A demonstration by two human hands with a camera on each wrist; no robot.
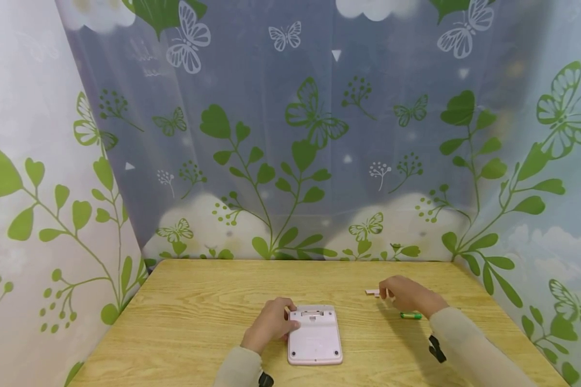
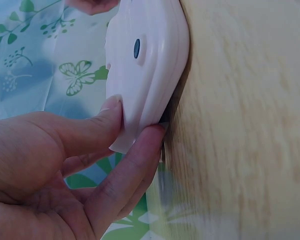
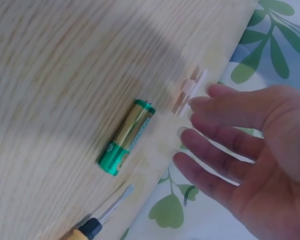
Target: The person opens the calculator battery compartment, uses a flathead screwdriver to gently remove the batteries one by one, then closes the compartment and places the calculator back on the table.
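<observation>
A pale pink calculator (image 1: 314, 338) lies back side up on the table, the battery slot near its far edge uncovered. My left hand (image 1: 271, 322) pinches its far left corner, thumb on the back and fingers at the edge; the left wrist view shows the calculator (image 2: 150, 65) side-on between thumb and fingers. Over to the right, my right hand (image 1: 404, 294) hovers with loosely bent fingers beside a small pink battery cover (image 1: 372, 293). In the right wrist view the fingertips of that hand (image 3: 250, 145) appear just short of the cover (image 3: 189, 89).
A green and gold battery (image 3: 126, 137) lies on the table near my right hand. Close to it is a screwdriver (image 3: 91, 227) with a yellow and black handle, hidden by my arm in the head view. Printed curtains (image 1: 281, 161) stand around the wooden table (image 1: 198, 290).
</observation>
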